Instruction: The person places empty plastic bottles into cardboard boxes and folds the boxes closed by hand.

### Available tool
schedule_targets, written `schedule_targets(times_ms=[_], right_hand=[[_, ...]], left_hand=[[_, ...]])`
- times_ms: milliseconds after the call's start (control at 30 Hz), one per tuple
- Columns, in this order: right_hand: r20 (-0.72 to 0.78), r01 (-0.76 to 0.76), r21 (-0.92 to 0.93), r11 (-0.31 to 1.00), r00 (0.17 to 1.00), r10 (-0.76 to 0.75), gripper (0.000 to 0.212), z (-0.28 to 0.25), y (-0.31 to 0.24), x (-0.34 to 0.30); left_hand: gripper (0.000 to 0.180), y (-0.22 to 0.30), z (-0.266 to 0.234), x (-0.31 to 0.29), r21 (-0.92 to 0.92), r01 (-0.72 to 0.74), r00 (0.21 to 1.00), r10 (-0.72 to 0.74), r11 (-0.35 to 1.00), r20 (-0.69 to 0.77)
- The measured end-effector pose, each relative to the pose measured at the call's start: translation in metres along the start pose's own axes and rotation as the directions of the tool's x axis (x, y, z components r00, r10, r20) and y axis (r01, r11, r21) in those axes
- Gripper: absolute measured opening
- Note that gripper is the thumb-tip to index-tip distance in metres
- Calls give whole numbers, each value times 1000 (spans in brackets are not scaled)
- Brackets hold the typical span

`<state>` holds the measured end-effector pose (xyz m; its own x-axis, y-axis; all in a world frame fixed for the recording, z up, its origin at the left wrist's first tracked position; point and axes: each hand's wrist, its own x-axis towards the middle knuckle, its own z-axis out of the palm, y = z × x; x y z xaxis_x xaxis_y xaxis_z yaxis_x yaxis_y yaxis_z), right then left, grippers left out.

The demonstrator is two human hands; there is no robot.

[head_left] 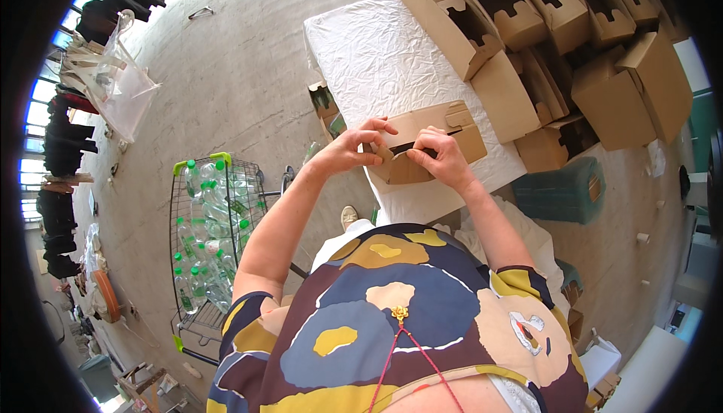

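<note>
**Low rectangular brown cardboard box on a white-draped desk**

The box sits toward the desk's near edge. The right hand pinches its near rim; the left hand, partly curled, is at its left end, its grip unclear. Rightward stand open brown cardboard cartons. Left, on the floor, a black wire cart holds clear green-capped plastic bottles.

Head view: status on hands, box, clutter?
Left hand at left end of cardboard box; right hand curled near box's middle, grips unclear. Box on white sheet. Stacked boxes crowd sheet's right side.
</note>
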<state>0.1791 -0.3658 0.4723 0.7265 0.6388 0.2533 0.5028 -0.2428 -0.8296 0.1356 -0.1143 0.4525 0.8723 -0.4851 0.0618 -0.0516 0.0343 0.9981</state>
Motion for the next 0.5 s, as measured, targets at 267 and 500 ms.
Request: schedule_targets(times_ms=[267,500], right_hand=[[41,-70,48,996,997,68,22,-3,5,5],[-29,124,-270,955,990,-137,16,14,2,12]], left_hand=[[20,-4,-6,-2,1,2,1000,-2,1000,7],[35,8,5,7,188,15,998,-3,982,-67]])
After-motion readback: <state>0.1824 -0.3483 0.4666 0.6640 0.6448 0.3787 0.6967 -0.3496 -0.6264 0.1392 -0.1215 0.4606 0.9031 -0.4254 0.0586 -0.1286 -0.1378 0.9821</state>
